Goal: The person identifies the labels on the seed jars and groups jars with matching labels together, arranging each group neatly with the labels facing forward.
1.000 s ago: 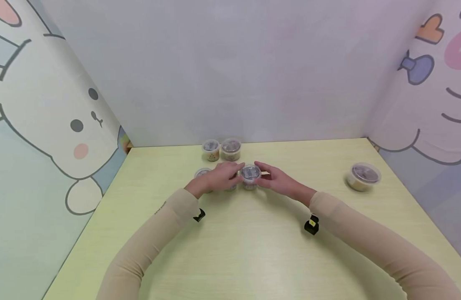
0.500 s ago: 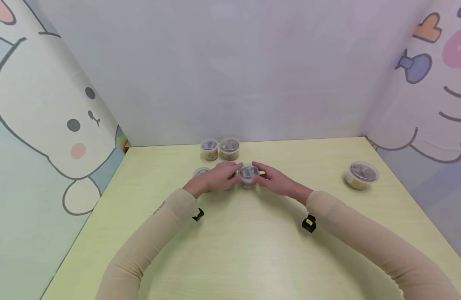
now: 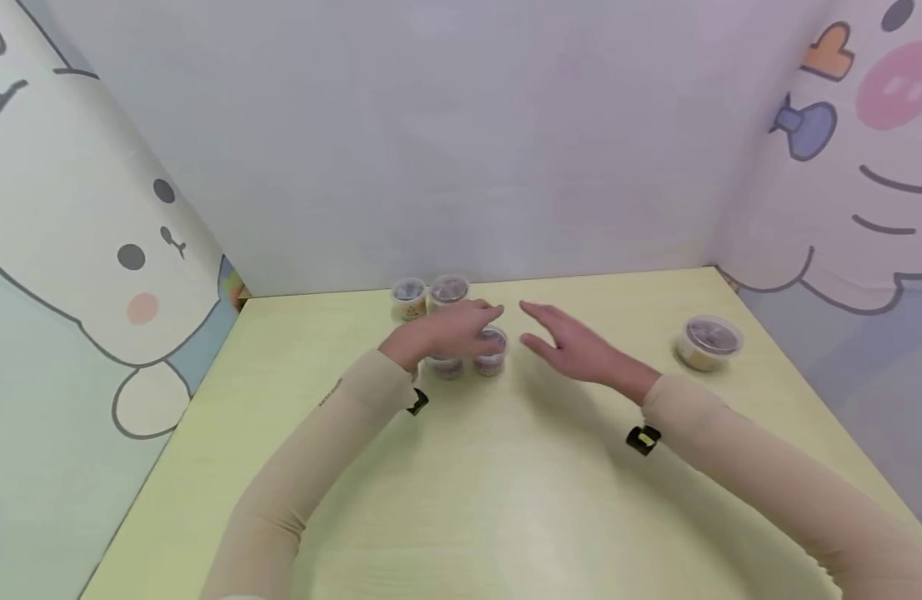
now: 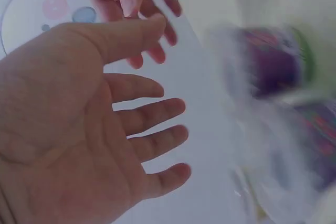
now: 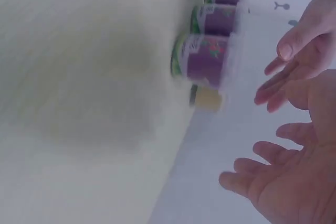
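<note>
Both hands hold nothing. My left hand [image 3: 453,331] hovers over the front row of small round lidded tubs, its fingers stretched to the right and overlapping the right-end tub [image 3: 491,362] in the head view. That row's middle tub [image 3: 447,368] shows below the palm; a third is nearly hidden by the wrist. To the right of the row, my right hand [image 3: 577,343] is raised with thumb and fingers spread. In the right wrist view, the front tubs [image 5: 207,60] have purple labels and green bases. The left wrist view shows blurred purple-labelled tubs [image 4: 273,61] beyond the fingertips.
Behind the front row stand two more lidded tubs, a smaller one [image 3: 409,300] and a wider one [image 3: 449,289]. A wide, low tub [image 3: 709,342] sits alone near the table's right edge. A pale wall [image 3: 461,150] closes off the wooden table [image 3: 506,483] at the back.
My hands have let go of the right-end tub, which stays in the front row. The right hand has drawn away to the right, and the left has lifted slightly.
</note>
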